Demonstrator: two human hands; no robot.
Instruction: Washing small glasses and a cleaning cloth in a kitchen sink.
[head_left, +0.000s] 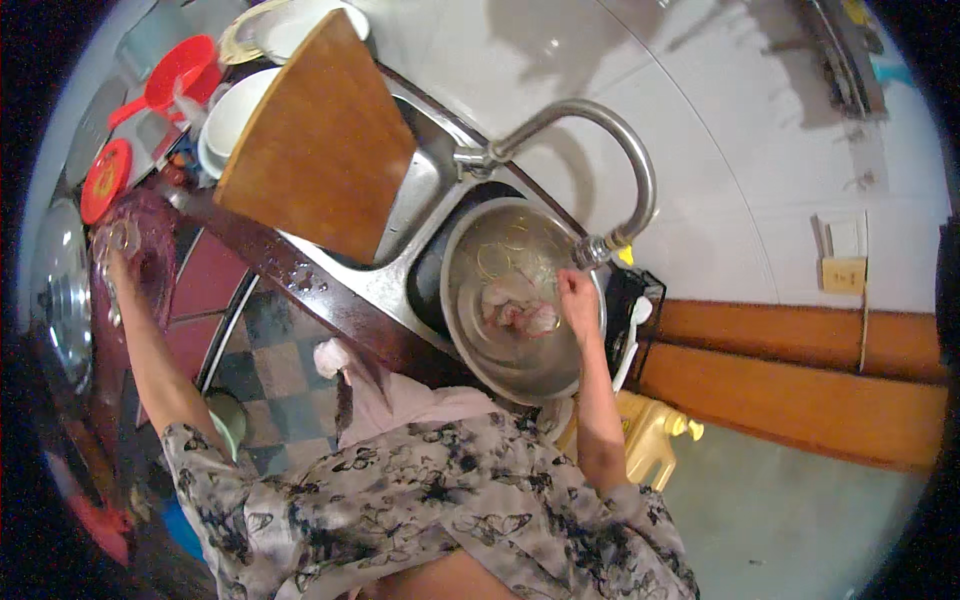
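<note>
A large metal basin (480, 360) sits over the right-hand sink bowl, with pale and reddish pieces, perhaps raw meat, (517, 307) in water inside it. My right hand (576, 289) is over the basin's right side, fingers curled, just below the faucet head (591, 252); whether it holds anything is unclear. Far to the left, my left hand (124, 259) reaches to a clear, shiny item (124, 236), perhaps a glass or plastic bag, on the dark red counter. Blur hides its grip.
A wooden board (322, 142) lies across the left sink bowl (424, 180). White bowls (240, 112), a red dipper (180, 75) and a glass lid (67, 292) crowd the left. A yellow jug (649, 442) stands right of my body, below a black rack (649, 300).
</note>
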